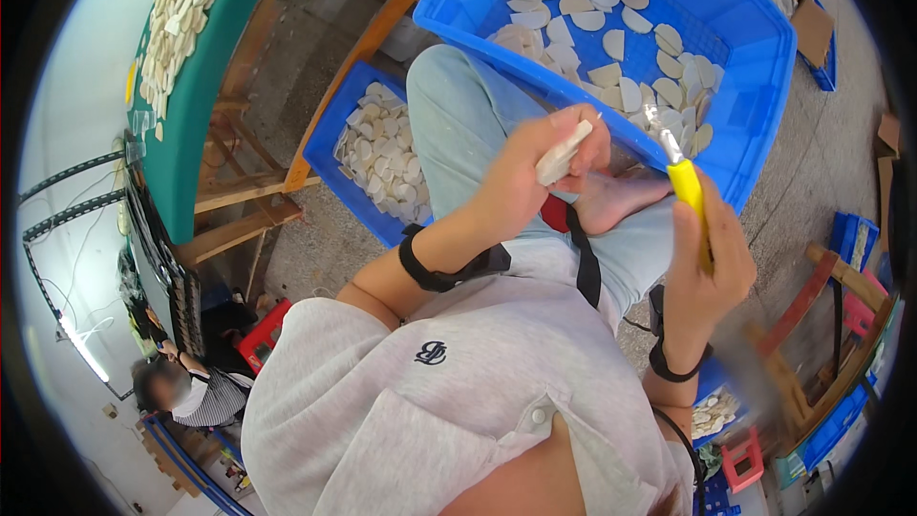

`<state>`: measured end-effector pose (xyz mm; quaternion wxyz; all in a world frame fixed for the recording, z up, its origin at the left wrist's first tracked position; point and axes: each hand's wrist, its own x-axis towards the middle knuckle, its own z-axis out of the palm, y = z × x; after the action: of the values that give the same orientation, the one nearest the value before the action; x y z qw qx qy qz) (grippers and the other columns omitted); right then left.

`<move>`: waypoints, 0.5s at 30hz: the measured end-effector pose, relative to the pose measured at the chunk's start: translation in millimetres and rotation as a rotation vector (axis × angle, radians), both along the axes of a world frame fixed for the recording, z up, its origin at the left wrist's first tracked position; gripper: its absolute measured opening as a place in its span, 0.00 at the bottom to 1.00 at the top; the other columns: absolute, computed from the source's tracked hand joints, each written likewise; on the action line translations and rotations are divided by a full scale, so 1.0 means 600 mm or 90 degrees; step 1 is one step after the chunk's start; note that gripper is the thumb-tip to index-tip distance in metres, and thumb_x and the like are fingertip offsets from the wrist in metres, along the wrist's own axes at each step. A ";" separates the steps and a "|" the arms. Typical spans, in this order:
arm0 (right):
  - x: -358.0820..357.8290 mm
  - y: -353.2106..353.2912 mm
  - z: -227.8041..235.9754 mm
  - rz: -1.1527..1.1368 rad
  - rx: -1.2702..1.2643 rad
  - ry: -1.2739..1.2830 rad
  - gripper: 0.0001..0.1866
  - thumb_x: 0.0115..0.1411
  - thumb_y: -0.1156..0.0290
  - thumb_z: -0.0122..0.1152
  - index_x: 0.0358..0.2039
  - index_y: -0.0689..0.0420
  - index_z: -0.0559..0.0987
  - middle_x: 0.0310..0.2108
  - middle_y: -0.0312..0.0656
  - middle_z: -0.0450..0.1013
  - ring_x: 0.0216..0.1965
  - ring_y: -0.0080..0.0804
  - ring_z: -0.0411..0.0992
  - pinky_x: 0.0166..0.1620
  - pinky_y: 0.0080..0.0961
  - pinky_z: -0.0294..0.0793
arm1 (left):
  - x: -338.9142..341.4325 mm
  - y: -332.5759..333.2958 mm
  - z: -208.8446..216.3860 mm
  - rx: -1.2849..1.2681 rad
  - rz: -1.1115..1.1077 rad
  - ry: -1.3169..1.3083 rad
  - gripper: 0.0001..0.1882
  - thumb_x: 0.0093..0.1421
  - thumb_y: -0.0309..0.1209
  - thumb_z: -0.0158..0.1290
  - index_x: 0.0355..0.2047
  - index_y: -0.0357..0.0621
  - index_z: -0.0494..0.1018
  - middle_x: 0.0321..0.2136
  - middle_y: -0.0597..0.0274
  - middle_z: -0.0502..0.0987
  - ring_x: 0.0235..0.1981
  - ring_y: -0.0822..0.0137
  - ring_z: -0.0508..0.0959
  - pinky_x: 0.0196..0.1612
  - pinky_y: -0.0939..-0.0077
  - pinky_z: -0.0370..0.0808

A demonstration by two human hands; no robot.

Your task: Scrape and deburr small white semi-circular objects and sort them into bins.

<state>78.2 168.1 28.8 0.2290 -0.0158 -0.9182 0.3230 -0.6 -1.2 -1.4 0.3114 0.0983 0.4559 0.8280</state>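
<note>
Left hand [535,177], centre frame, was pinched shut on a pale flat piece [564,153], seen edge-on; long axis ran lower left to upper right. Right hand [707,258], centre right, was fisted around a yellow-handled knife [686,182]; its long axis was near vertical, blade tip up and slightly left, near the piece but apart. Large blue crate [755,57] of similar pale pieces sat upper right, smaller blue crate [330,148] left of the knee.
</note>
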 end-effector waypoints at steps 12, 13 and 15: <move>0.007 0.002 -0.001 -0.031 -0.100 -0.035 0.12 0.54 0.74 0.60 0.39 0.65 0.76 0.26 0.43 0.72 0.23 0.26 0.67 0.27 0.19 0.64 | -0.020 -0.007 -0.016 0.242 -0.132 -0.291 0.19 0.60 0.46 0.34 0.16 0.50 0.56 0.19 0.67 0.57 0.23 0.70 0.58 0.23 0.79 0.54; 0.008 0.002 -0.002 -0.041 -0.108 -0.048 0.12 0.54 0.74 0.60 0.39 0.65 0.76 0.26 0.43 0.73 0.23 0.26 0.68 0.27 0.19 0.65 | -0.020 -0.008 -0.016 0.245 -0.126 -0.289 0.19 0.60 0.46 0.34 0.16 0.50 0.56 0.19 0.67 0.57 0.23 0.70 0.58 0.23 0.79 0.54; 0.009 0.003 -0.005 -0.046 -0.113 -0.062 0.12 0.54 0.74 0.59 0.38 0.65 0.76 0.27 0.43 0.73 0.24 0.25 0.68 0.28 0.19 0.65 | -0.021 -0.009 -0.016 0.273 -0.126 -0.344 0.22 0.62 0.47 0.32 0.16 0.50 0.56 0.18 0.67 0.57 0.23 0.70 0.58 0.22 0.79 0.54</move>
<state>83.8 169.9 26.0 0.1937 -0.0847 -0.8947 0.3936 -13.5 -6.6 -11.0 0.4719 -0.0171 0.1612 0.8666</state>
